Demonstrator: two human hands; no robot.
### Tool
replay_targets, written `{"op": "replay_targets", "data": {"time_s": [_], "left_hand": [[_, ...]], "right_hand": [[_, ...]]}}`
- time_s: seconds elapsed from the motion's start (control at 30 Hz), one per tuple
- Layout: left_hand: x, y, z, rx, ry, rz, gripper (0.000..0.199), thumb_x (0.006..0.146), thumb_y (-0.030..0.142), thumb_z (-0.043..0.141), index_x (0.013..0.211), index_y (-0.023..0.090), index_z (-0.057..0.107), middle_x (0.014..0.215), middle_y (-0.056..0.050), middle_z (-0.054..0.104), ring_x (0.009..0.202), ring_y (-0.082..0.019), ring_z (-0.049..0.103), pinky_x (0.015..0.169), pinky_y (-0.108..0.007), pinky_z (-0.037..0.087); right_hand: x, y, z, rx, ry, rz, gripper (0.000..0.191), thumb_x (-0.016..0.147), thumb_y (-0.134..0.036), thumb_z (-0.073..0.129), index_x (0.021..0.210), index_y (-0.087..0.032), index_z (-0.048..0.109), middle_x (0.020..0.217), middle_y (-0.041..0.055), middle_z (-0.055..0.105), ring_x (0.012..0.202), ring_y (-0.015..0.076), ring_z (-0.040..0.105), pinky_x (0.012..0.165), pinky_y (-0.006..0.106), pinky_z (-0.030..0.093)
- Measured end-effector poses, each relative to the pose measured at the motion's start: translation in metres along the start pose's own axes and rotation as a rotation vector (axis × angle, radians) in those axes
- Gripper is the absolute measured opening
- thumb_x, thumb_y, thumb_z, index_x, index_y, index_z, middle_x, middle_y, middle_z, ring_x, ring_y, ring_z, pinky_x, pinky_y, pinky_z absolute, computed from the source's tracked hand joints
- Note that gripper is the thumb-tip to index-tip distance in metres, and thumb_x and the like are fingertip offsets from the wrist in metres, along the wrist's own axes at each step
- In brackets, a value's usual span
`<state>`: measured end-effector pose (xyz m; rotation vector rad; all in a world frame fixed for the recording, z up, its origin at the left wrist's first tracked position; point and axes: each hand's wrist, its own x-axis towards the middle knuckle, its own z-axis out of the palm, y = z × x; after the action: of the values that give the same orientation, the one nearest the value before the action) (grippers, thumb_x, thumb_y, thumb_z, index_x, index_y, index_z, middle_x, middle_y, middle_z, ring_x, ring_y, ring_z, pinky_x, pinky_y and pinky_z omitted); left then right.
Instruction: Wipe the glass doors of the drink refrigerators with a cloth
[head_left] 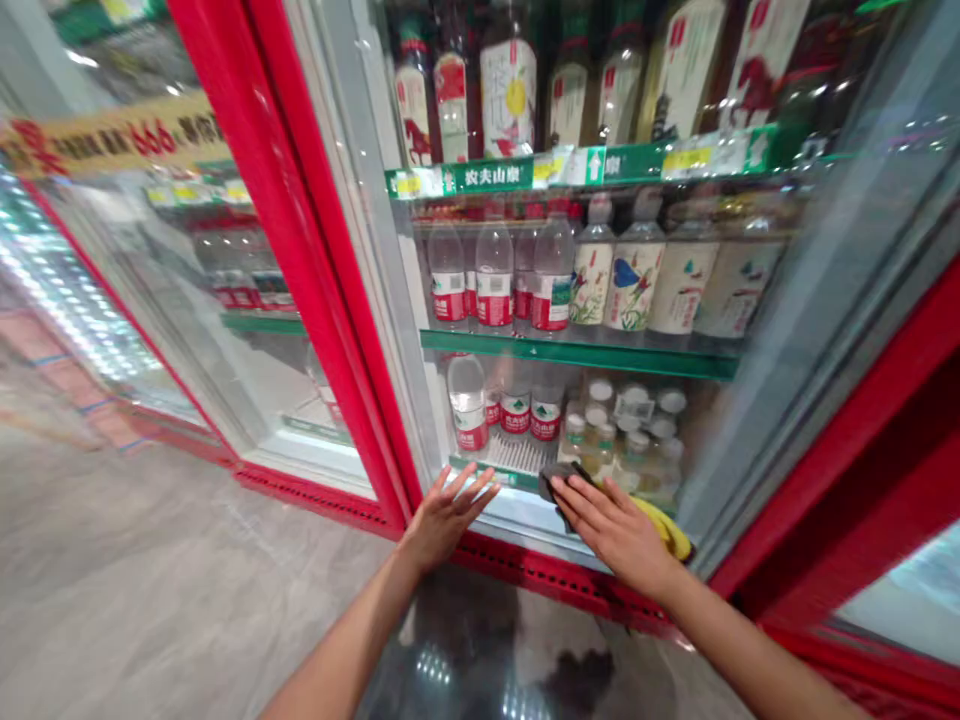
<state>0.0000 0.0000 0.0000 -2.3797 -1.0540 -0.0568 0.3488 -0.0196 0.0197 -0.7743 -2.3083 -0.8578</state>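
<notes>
My right hand (619, 530) lies flat, fingers extended, on a cloth (667, 525) that shows grey at the fingertips and yellow beside the hand. The cloth is against the lower part of a glass cooler door (525, 520). My left hand (448, 512) is raised near the door's lower left edge, its fingers spread and nothing in them. Whether its fingertips touch the glass I cannot tell. Behind the glass, near both hands, are water bottles (469, 415) with red and white labels and several small white-capped bottles (600, 425).
Red frames (300, 250) border the door on both sides. Above are green-edged shelves (577, 355) of bottles. Another cooler section (255, 330) stands at the left. The grey floor (187, 600) has a dark, shiny wet-looking patch (480, 650) below the door.
</notes>
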Motion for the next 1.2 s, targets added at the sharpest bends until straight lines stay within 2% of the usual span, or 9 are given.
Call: {"op": "replay_targets", "data": {"time_s": [0.13,0.33,0.53,0.63,0.77,0.93,1.03,1.13,1.2], "left_hand": [[0.001,-0.008,-0.04,-0.052,-0.127,-0.077,0.091,0.086,0.027,0.064,0.161,0.028,0.012,0.167,-0.006,0.025,0.156,-0.029,0.015,0.125,-0.057,0.007],[0.008,-0.017,-0.077,-0.12,-0.227,-0.095,0.077,0.092,0.019,0.055,0.159,0.037,0.021,0.165,-0.002,0.031,0.154,-0.025,0.022,0.125,-0.055,0.012],[0.004,-0.011,-0.063,-0.118,-0.191,-0.12,0.08,0.088,0.031,0.065,0.157,0.034,0.026,0.164,-0.004,0.035,0.153,-0.028,0.025,0.124,-0.057,0.015],[0.002,-0.008,-0.056,-0.092,-0.099,-0.116,0.068,0.095,0.026,0.057,0.156,0.036,0.03,0.161,-0.001,0.04,0.152,-0.024,0.029,0.124,-0.054,0.02],[-0.001,-0.009,-0.051,-0.064,-0.024,-0.085,0.056,0.101,0.023,0.047,0.153,0.037,0.035,0.159,0.001,0.043,0.149,-0.019,0.034,0.124,-0.05,0.024],[-0.006,-0.021,-0.047,-0.031,0.063,0.002,0.053,0.1,0.026,0.049,0.152,0.033,0.038,0.161,0.001,0.039,0.151,-0.019,0.03,0.123,-0.05,0.028],[-0.013,-0.03,-0.041,0.015,0.103,0.041,0.052,0.101,0.022,0.048,0.152,0.033,0.038,0.161,0.001,0.04,0.15,-0.016,0.03,0.123,-0.047,0.028],[-0.024,-0.034,-0.028,0.075,0.145,-0.025,0.053,0.102,0.022,0.046,0.152,0.036,0.037,0.163,0.003,0.036,0.151,-0.015,0.029,0.123,-0.045,0.027],[-0.032,-0.031,-0.016,0.11,0.195,-0.106,0.054,0.101,0.023,0.046,0.153,0.036,0.036,0.165,0.005,0.031,0.153,-0.017,0.024,0.125,-0.047,0.022]], "right_hand": [[0.011,0.02,-0.01,0.059,0.01,-0.113,0.038,0.103,-0.019,0.038,0.134,-0.018,0.061,0.155,0.0021,0.049,0.145,0.0161,0.037,0.125,0.039,0.017],[0.004,0.023,0.0,0.123,0.026,-0.169,0.043,0.101,-0.015,0.038,0.14,-0.017,0.056,0.153,0.003,0.052,0.144,0.0144,0.038,0.125,0.037,0.022],[-0.004,-0.013,0.037,0.126,0.067,-0.22,0.046,0.094,-0.01,0.036,0.13,-0.012,0.064,0.143,0.0061,0.061,0.141,0.0154,0.043,0.124,0.035,0.026],[0.012,-0.017,0.035,0.105,0.049,-0.249,0.049,0.093,-0.008,0.035,0.133,-0.015,0.063,0.147,0.0025,0.057,0.142,0.0151,0.042,0.123,0.036,0.025],[0.032,-0.02,0.03,0.056,0.013,-0.1,0.048,0.095,-0.01,0.038,0.138,-0.019,0.059,0.16,0.0003,0.04,0.149,0.0194,0.032,0.125,0.043,0.022],[0.04,-0.035,0.038,0.09,0.078,-0.209,0.044,0.096,-0.011,0.04,0.134,-0.017,0.062,0.159,0.0003,0.042,0.15,0.0135,0.027,0.126,0.036,0.018],[0.048,-0.039,0.038,0.07,0.023,-0.122,0.049,0.095,-0.01,0.041,0.139,-0.02,0.057,0.161,-0.0017,0.039,0.152,0.0145,0.022,0.127,0.04,0.015],[0.056,-0.049,0.044,0.05,0.039,0.004,0.046,0.096,-0.012,0.04,0.136,-0.022,0.061,0.162,-0.0018,0.037,0.154,0.0187,0.017,0.128,0.045,0.007],[0.06,-0.059,0.052,0.049,0.081,-0.071,0.044,0.097,-0.013,0.038,0.131,-0.02,0.065,0.162,-0.0022,0.037,0.154,0.0176,0.017,0.128,0.042,0.005]]}}
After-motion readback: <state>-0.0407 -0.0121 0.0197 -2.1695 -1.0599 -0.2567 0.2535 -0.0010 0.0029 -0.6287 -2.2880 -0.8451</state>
